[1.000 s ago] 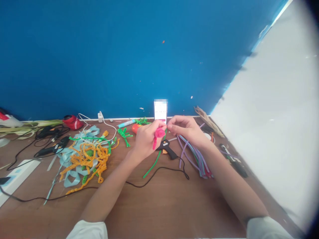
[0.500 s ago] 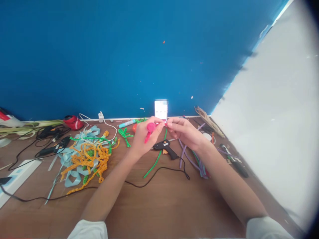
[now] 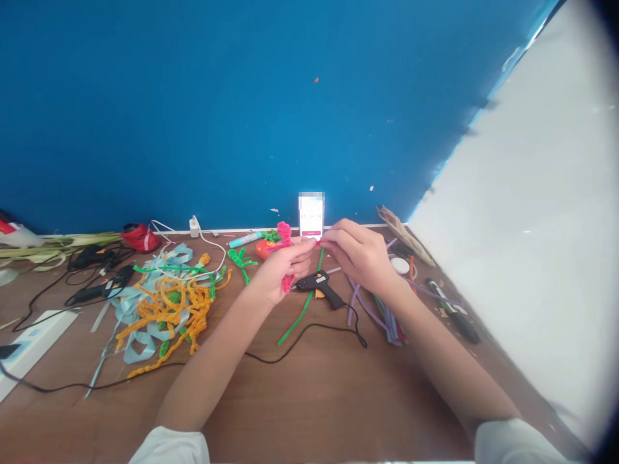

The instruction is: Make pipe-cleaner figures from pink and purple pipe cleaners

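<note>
My left hand (image 3: 282,266) is closed around a bright pink pipe cleaner (image 3: 284,233), whose looped end sticks up above the fingers while another bit hangs below by the palm. My right hand (image 3: 358,252) pinches the pink strand where it comes out between both sets of fingertips, so the two hands almost meet. Just behind them a lit phone (image 3: 311,216) leans upright against the wall. Below the hands lie a black hot glue gun (image 3: 319,283) and a green pipe cleaner (image 3: 300,319). An orange-red round piece (image 3: 265,249) shows beside my left hand.
At left sits a tangle of orange pipe cleaners (image 3: 181,306) with light blue ribbon (image 3: 140,348). A white power strip (image 3: 39,348) and black cords (image 3: 309,330) cross the table. Purple pipe cleaners (image 3: 370,309), a white disc (image 3: 399,265) and a black marker (image 3: 452,309) lie at right.
My left hand has turned, so the pink looped end now points up instead of lying over the back of the hand. My right hand has rolled over, knuckles higher, still pinching the strand.
</note>
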Demonstrator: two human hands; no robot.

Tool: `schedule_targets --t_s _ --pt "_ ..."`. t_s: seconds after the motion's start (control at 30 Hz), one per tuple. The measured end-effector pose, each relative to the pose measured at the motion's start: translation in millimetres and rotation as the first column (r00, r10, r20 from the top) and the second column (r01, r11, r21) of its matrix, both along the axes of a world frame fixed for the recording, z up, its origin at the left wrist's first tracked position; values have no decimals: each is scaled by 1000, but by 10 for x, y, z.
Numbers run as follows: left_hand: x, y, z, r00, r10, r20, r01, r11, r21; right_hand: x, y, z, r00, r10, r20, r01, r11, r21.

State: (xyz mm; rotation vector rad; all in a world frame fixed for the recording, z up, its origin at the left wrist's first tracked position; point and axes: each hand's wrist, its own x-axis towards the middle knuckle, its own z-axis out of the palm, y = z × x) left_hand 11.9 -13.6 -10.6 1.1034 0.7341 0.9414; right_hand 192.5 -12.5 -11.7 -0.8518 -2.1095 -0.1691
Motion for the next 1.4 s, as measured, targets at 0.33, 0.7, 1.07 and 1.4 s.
schedule_targets --t_s 0.33,0.7,1.07,1.4 --pt "-130 62 -58 647 560 -517 199 530 824 -82 124 -133 776 -46 -629 -556 422 -716" --pt "-276 145 29 875 255 -412 -56 898 437 -14 63 4 645 -235 -728 -502 588 -634" --pt "-152 147 -35 934 197 -299 -59 908 414 -131 22 -24 764 -61 -642 -433 688 -582" --pt "-129 109 -6 893 263 -365 -57 871 489 -92 32 -19 840 -113 -530 -270 760 -591"
